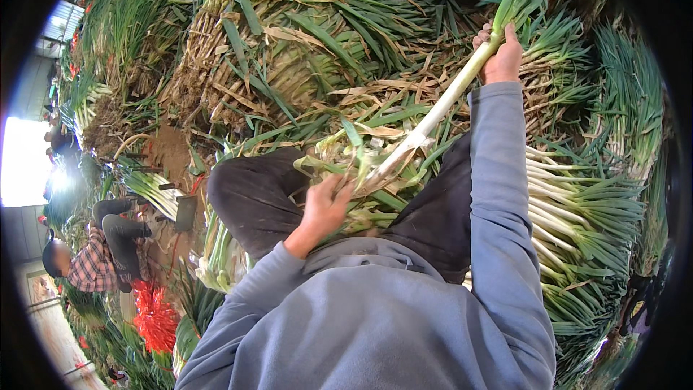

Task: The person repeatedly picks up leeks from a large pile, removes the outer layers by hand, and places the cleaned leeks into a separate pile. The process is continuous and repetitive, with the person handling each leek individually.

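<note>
A long green onion (436,111) slants across my lap, its white shank running down to the left and its leaves up at the right. My right hand (501,57) is wrapped around it where the white turns to green. At the lower, root end, my left hand (327,206) has its fingers closed, with loose strips of outer skin (360,168) showing beside them. Exactly how the fingers grip there is partly hidden. Peeled leaves and skins (338,149) lie heaped between my knees.
Unpeeled onions (216,49) with dry leaves are piled ahead. Cleaned onions (557,206) lie in a row on my right. Leftward are a metal rack (185,212) holding onions, red plastic strips (154,317) and a seated person (92,265) in a plaid shirt.
</note>
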The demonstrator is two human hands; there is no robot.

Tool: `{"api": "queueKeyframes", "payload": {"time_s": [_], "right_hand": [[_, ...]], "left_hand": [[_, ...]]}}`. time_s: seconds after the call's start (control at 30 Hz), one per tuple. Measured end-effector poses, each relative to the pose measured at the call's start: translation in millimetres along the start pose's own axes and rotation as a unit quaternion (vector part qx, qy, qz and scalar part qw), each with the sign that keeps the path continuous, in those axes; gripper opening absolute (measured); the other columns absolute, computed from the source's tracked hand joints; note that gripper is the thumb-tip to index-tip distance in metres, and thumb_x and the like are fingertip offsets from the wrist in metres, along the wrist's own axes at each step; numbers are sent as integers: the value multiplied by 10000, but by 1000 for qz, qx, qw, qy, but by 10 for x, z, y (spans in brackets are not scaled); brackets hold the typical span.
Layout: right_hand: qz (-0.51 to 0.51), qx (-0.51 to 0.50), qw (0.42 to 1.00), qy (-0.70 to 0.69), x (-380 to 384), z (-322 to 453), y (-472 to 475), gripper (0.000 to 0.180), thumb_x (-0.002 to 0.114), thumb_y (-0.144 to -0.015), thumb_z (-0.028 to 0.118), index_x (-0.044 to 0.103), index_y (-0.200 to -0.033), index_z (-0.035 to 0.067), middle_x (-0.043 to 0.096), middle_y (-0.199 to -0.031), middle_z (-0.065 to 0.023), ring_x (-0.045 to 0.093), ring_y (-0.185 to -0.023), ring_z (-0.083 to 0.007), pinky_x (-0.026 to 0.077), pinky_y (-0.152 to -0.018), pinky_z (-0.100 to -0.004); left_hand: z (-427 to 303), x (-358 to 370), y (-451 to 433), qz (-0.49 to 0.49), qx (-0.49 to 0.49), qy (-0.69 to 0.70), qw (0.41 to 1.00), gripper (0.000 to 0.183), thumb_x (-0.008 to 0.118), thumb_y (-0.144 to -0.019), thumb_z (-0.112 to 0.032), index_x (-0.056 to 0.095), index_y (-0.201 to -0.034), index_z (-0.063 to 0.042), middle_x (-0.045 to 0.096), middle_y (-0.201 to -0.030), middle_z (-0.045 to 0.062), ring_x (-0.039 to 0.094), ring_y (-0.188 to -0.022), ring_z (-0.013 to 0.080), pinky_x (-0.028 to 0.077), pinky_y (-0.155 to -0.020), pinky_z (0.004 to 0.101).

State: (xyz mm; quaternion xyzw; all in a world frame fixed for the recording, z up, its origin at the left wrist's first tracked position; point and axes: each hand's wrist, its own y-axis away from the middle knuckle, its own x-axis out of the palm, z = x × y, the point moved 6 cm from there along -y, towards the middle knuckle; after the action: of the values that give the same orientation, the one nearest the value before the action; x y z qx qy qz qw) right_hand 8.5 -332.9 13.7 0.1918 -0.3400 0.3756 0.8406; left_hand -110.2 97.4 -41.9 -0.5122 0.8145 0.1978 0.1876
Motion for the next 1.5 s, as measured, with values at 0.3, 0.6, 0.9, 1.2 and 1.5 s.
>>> {"api": "queueKeyframes", "payload": {"time_s": [0.3, 0.6, 0.9, 1.2, 1.5], "right_hand": [[-7, -11, 999, -43, -227, 160, -115, 397, 335, -1089, 382, 508, -1023, 31, 526, -842, -92, 480, -640, -170, 429, -615, -336], [24, -47, 984, -170, -304, 513, -167, 458, 300, -1082, 456, 465, -954, 49, 488, -744, -39, 446, -569, -132, 432, -506, -296], [59, 16, 992, -110, 245, 59, 354, 489, 347, -1049, 539, 480, -860, 108, 499, -692, -23, 442, -532, -136, 396, -466, -304], [151, 64, 980, -114, 445, -111, 551, 525, 451, -1005, 591, 509, -896, 82, 530, -699, -55, 503, -528, -136, 434, -486, -296], [57, 36, 965, 253, 436, -265, 546, 601, 398, -1036, 582, 586, -1239, 49, 671, -1017, -83, 617, -792, -146, 535, -665, -307]], "left_hand": [[315, -434, 551, 15, 109, -96, 989, 263, 720, -860, -104, 656, -1095, -2, 709, -840, 196, 723, -755, 331, 559, -660, 369], [404, -720, 916, 94, 94, -301, 944, 276, 717, -846, -271, 683, -989, -38, 652, -815, 155, 654, -730, 375, 521, -647, 459], [-618, -332, -433, 45, 160, -87, 982, 441, 707, -899, -335, 656, -1188, -6, 674, -1152, 207, 644, -1061, 347, 503, -917, 420], [-819, 830, -679, 230, -15, 162, 959, 379, 701, -938, -348, 631, -918, 25, 620, -655, 107, 600, -567, 195, 483, -560, 374], [-726, 503, -567, -136, 214, -77, 964, 241, 741, -875, -226, 659, -958, -15, 630, -685, 186, 630, -609, 375, 483, -560, 440]]}}
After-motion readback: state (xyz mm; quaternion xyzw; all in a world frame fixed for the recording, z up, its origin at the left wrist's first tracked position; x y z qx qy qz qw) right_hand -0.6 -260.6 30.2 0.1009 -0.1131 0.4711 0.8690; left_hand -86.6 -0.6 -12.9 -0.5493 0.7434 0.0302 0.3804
